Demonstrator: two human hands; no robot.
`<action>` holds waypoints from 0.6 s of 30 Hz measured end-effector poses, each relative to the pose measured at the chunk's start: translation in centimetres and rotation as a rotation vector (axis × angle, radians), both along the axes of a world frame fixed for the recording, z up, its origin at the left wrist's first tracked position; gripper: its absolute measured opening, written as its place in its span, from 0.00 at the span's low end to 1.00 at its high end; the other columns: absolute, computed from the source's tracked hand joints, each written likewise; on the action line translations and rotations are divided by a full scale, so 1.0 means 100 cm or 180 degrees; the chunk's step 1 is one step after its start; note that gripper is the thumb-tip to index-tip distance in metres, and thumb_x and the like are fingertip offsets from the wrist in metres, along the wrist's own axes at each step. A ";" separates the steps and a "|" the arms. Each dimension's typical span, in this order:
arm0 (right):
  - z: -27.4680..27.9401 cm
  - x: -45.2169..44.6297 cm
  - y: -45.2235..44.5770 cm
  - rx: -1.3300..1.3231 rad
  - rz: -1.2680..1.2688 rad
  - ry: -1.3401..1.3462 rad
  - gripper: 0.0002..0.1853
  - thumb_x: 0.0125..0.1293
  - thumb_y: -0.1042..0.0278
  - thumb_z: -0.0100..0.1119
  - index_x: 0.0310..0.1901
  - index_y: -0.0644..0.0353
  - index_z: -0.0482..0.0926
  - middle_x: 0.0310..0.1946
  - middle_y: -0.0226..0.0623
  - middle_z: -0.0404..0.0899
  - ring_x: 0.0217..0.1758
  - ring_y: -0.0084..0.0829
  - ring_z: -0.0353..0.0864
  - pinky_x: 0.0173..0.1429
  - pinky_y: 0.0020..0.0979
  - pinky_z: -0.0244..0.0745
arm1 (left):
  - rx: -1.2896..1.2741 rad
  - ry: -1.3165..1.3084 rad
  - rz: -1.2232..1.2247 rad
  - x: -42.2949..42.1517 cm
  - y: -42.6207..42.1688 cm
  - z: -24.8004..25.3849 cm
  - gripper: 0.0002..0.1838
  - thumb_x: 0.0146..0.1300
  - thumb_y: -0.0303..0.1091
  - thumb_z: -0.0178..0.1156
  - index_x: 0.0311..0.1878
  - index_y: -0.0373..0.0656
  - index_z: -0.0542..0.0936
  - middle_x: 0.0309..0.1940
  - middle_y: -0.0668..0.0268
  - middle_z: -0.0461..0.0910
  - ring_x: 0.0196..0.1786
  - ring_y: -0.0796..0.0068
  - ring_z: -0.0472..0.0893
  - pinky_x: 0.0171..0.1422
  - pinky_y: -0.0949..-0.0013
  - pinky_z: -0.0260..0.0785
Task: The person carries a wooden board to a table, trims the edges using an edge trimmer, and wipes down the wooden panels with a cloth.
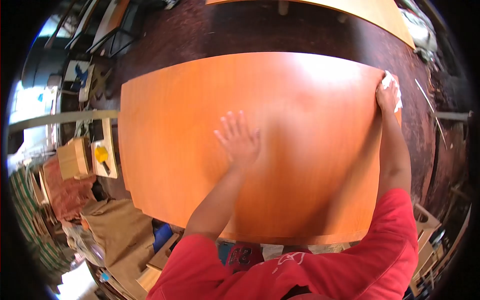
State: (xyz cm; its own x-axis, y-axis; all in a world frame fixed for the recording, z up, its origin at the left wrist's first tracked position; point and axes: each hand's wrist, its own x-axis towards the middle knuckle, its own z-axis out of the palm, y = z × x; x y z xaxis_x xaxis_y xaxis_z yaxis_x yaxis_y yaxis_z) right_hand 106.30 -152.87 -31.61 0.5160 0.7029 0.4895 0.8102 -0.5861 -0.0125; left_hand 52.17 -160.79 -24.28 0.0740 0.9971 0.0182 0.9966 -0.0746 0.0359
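A broad, glossy orange-brown wooden tabletop (pixel 180 120) spreads out in front of me. Near its middle, my left hand (pixel 239 140) is over the surface with fingers spread and nothing in it; whether the palm touches the wood I cannot tell. At the far right corner, my right hand (pixel 387 96) presses a crumpled white cloth (pixel 398 102) against the edge of the wood. Part of the cloth is hidden under the fingers.
Beyond the tabletop stands another wooden panel (pixel 370 20). To the left are a cardboard box (pixel 74 157), a yellow tool with a dark handle (pixel 102 154) on a pale board, and brown sheeting (pixel 120 235). A thin white rod (pixel 431 105) lies at right.
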 end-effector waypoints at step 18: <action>0.058 -0.540 0.076 -0.0765 0.1764 0.2322 0.38 0.61 0.51 0.60 0.70 0.56 0.60 0.71 0.47 0.57 0.75 0.44 0.51 0.76 0.39 0.46 | 0.0897 -0.0567 0.0661 -0.422 0.048 -0.019 0.37 0.65 0.52 0.53 0.70 0.36 0.61 0.71 0.40 0.53 0.73 0.38 0.53 0.74 0.39 0.44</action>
State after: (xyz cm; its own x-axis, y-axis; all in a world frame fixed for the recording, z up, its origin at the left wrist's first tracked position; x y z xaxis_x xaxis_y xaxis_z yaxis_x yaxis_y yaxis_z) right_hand 52.35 -145.28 -25.76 0.1999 0.9797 -0.0119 0.8139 -0.1728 -0.5547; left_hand 10.00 -155.95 -26.16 -0.1579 0.9446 0.2877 0.9715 0.0964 0.2165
